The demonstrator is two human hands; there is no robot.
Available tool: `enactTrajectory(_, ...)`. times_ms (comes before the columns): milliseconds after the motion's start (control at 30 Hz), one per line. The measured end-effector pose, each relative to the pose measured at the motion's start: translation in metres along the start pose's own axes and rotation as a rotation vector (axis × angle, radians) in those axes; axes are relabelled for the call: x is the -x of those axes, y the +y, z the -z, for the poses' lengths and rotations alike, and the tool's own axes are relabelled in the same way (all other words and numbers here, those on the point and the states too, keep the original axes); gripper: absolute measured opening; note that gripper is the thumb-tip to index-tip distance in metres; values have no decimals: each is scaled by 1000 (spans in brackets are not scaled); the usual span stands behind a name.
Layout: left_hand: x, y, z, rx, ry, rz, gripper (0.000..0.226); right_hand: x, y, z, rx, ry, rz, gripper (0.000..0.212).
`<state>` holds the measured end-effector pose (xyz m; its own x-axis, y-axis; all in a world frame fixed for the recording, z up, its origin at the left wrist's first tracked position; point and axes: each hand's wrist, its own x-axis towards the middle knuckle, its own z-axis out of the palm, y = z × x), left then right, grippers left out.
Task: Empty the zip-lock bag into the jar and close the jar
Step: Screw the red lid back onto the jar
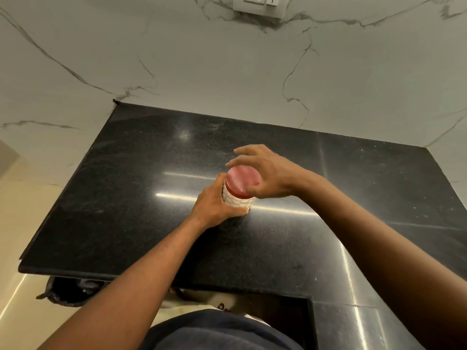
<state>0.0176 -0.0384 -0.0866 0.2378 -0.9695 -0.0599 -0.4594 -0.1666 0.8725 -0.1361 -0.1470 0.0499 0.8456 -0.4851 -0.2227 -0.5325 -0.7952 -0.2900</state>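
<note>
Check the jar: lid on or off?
On. The red round lid sits atop the white patterned jar; right hand grips it, left hand holds the jar. Tightness: cannot tell.

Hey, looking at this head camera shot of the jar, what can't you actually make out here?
- Jar contents: hidden by the red lid and the left hand around its body.
- Whether the lid is fully tight: right hand covers its far rim, and motion blurs it.
- Zip-lock bag: not in view.
- Dark object under the counter: cut off by the counter edge.
</note>
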Motion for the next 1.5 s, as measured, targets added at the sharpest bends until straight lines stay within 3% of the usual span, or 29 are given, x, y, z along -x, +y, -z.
enactTrajectory(67,1,1,0,-4,1,-6,96,4,-5,-5,-74,-168,34,80)
enactTrajectory(133,1,1,0,5,8,-6,94,2,-7,-10,39,-122,35,83)
enactTrajectory(267,0,2,0,-14,0,5,94,-15,-20,-6,358,77,-65,53)
enactTrajectory(333,0,3,1,-14,-9,13,96,-26,-31,0,488,150,-194,62)
enactTrajectory(400,-1,4,2,-8,-24,14,95,-33,-28,1,489,188,-258,59)
enactTrajectory(500,-2,4,3,-12,-17,14,96,-27,-18,8,225,-11,-139,25)
enactTrajectory(567,-2,3,2,-40,-19,12,100,-17,-20,12,84,-242,-19,69)
enactTrajectory(600,-2,3,1,-48,-20,18,99,-14,-21,9,110,-269,7,80)
enactTrajectory(733,-2,3,0,-56,-4,29,91,-10,-24,-7,233,-66,28,73)
enactTrajectory(833,3,6,-3,-81,35,6,84,-7,-29,-21,255,112,-113,56)
enactTrajectory(933,8,9,-9,-104,94,-11,80,-13,-36,-34,386,209,-289,71)
enactTrajectory(1033,9,7,-10,-99,94,8,85,-20,-35,-26,499,186,-345,82)
enactTrajectory(1100,8,7,-7,-92,58,3,92,-16,-24,-19,395,118,-240,72)
enactTrajectory(1133,7,8,-5,-92,41,-6,94,-10,-18,-14,295,20,-162,58)
enactTrajectory(1167,6,8,-3,-90,31,-15,97,-5,-15,-7,218,-119,-80,60)
enactTrajectory(1200,6,8,-3,-82,29,-14,97,0,-13,-2,178,-202,-18,75)
enactTrajectory(1267,6,8,-3,-66,40,-5,96,2,-9,4,210,-169,14,88)
enactTrajectory(1367,6,9,-4,-75,32,-18,96,-6,-8,3,274,-56,13,84)
enactTrajectory(1500,7,11,-3,-77,21,-12,84,-15,-6,-5,295,-31,-11,91)
